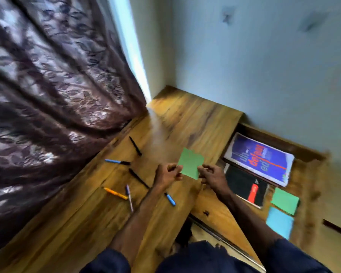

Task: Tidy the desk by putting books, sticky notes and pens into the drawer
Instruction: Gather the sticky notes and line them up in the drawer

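Sticky note (191, 163) pinched btwn L hand (166, 173), R hand (213, 175); pens (135, 143) left, drawer (307, 174) right.

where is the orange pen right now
In the head view the orange pen lies on the left part of the desk, its right end meeting the purple pen.
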Demonstrator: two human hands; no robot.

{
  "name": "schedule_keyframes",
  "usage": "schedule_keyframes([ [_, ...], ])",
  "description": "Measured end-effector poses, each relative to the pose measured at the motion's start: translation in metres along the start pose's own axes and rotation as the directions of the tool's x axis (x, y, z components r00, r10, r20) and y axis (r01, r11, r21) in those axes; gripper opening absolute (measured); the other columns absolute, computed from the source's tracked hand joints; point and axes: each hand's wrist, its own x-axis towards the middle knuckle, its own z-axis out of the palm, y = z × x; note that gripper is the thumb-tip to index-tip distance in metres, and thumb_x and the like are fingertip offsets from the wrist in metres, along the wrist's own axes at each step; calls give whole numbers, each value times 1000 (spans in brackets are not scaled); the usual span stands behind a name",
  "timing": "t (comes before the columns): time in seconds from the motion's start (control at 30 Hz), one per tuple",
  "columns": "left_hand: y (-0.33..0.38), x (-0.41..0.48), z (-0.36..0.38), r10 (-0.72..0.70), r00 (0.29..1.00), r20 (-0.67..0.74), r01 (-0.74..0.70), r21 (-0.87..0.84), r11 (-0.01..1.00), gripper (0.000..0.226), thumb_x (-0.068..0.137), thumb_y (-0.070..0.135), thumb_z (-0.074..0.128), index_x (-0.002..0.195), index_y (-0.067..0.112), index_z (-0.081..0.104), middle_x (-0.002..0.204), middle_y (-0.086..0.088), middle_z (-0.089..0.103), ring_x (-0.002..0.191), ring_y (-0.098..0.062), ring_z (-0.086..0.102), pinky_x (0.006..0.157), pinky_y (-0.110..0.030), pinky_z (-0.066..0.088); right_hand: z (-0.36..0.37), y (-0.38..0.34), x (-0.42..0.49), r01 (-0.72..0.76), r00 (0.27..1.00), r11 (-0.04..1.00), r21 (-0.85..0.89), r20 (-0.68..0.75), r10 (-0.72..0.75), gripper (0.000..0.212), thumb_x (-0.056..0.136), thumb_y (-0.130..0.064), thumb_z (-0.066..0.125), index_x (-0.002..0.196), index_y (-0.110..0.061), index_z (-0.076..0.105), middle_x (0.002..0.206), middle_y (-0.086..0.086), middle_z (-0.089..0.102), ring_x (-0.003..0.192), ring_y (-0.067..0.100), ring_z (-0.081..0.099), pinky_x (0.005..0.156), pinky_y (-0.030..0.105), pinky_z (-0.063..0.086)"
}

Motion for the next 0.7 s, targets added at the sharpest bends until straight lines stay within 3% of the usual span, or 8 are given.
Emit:
schedule_keyframes([
  [0.1, -3, -9, 56, -11, 986, 168, 1, 55, 998, 27, 98, 5, 62, 115, -15, 66, 92, -18, 69, 55, -4, 66, 56, -17, 58, -57, 16, -7, -40, 994, 998, 57, -101, 46, 25, 96, -5, 65, 115, 11, 66, 89, 15, 70, 64, 14, 63, 54, 25, 53],
  [0.2, -9, -20, 104, -5, 964, 265, -32, 136, 990, 24, 97, 8, 65, 109, -12, 69, 85, -21, 71, 52, -5, 66, 57, -18, 57, -108, 37, -20, -78, 972, 992, 99, -215, 98, 23, 94, -4, 68, 113, 9, 66, 75, 4, 67, 53, 5, 59, 45, 17, 52],
  [0.4, -22, -45, 177, 1, 936, 351, -140, 370, 918, 20, 96, 16, 68, 100, -2, 77, 87, -19, 78, 63, -17, 69, 62, -27, 62, -184, 92, -54, -155, 904, 967, 201, -366, 221, 26, 92, -9, 72, 114, 5, 68, 94, 15, 72, 67, 19, 65, 50, 22, 56],
  [0.5, -33, -54, 199, 14, 932, 362, -196, 472, 859, 19, 96, 20, 69, 92, 4, 79, 82, -12, 78, 64, -17, 71, 67, -34, 64, -207, 124, -68, -226, 849, 948, 226, -432, 305, 27, 95, -7, 67, 117, 8, 66, 114, 24, 72, 91, 32, 71, 65, 34, 56],
  [0.57, -41, -60, 208, -6, 926, 378, -208, 522, 827, 19, 96, 22, 69, 91, 6, 79, 81, -8, 78, 62, -15, 71, 65, -31, 64, -215, 143, -76, -306, 811, 937, 166, -469, 348, 24, 97, -7, 64, 115, 9, 65, 119, 24, 70, 102, 36, 71, 72, 43, 59],
  [0.7, -51, -72, 218, -55, 914, 402, -199, 562, 803, 21, 99, 25, 64, 92, 10, 77, 82, -2, 77, 66, -17, 75, 62, -27, 64, -227, 169, -88, -459, 809, 881, -114, -463, 362, 19, 98, -10, 63, 107, 7, 66, 118, 21, 71, 102, 34, 73, 83, 50, 62],
])
